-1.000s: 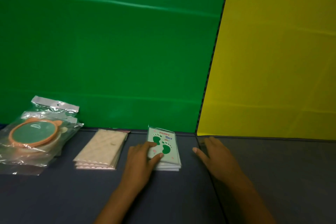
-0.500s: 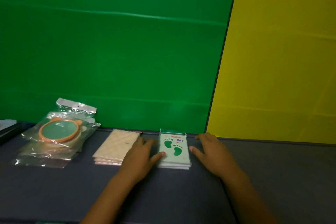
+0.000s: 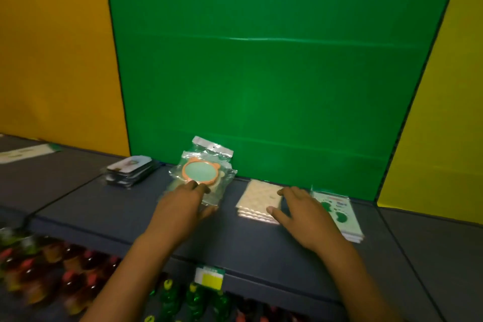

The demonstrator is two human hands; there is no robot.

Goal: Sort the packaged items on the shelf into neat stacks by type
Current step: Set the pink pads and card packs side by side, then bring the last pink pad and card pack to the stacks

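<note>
A: Count of stacks on the shelf (image 3: 109, 212)?

B: Four. One stack of bagged orange-rimmed mirrors (image 3: 202, 175) at the left hand (image 3: 183, 206); one cream packet stack (image 3: 260, 201) under the right hand (image 3: 303, 214); one footprint card stack (image 3: 339, 213) right of that hand; one dark card stack (image 3: 130, 170) far left of the left hand.

A: Items per stack?

B: Cannot tell. Hands: two. Shelf-edge labels (image 3: 210, 277): one.

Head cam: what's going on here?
A person is tidying packaged items on a grey shelf into stacks. The left hand rests on the front of the bagged mirror pile; the right hand lies over the cream packs, beside the footprint cards. A dark card stack sits further left. Neither hand clearly grips anything.
</note>
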